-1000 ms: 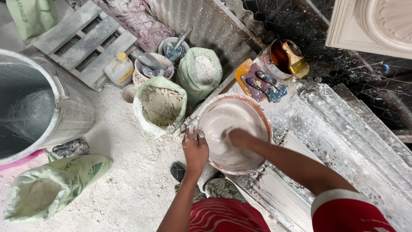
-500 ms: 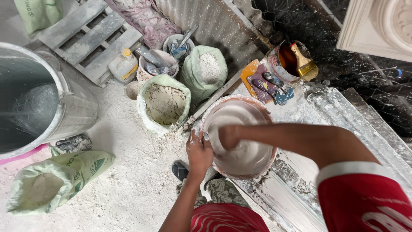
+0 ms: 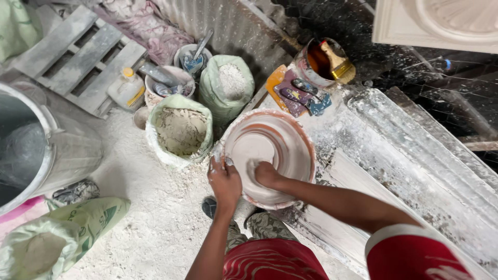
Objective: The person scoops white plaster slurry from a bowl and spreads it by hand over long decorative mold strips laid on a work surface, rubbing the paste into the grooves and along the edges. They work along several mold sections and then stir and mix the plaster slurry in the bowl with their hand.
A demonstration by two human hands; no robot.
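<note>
A round orange-rimmed bowl (image 3: pixel 290 136) coated inside with wet white plaster sits tilted at the edge of a plaster-caked workbench (image 3: pixel 404 171). My left hand (image 3: pixel 224 181) grips the bowl's near-left rim. My right hand (image 3: pixel 267 173) is down inside the bowl, fingers curled and pressed into the white mix at its bottom. Whether it holds anything is hidden by the plaster. Both hands are smeared white.
Two open green sacks of powder (image 3: pixel 180 132) (image 3: pixel 228 83) stand left of the bowl. Small tubs with tools (image 3: pixel 168 85), a white bottle (image 3: pixel 124 88), a tin with a brush (image 3: pixel 324 59), a wooden pallet (image 3: pixel 78 57), a big metal drum (image 3: pixel 36 150) and another sack (image 3: pixel 57 241) surround me on the powdery floor.
My right hand has moved around inside the bowl from the middle toward its near bottom. The left hand has stayed on the rim. The view has shifted slightly.
</note>
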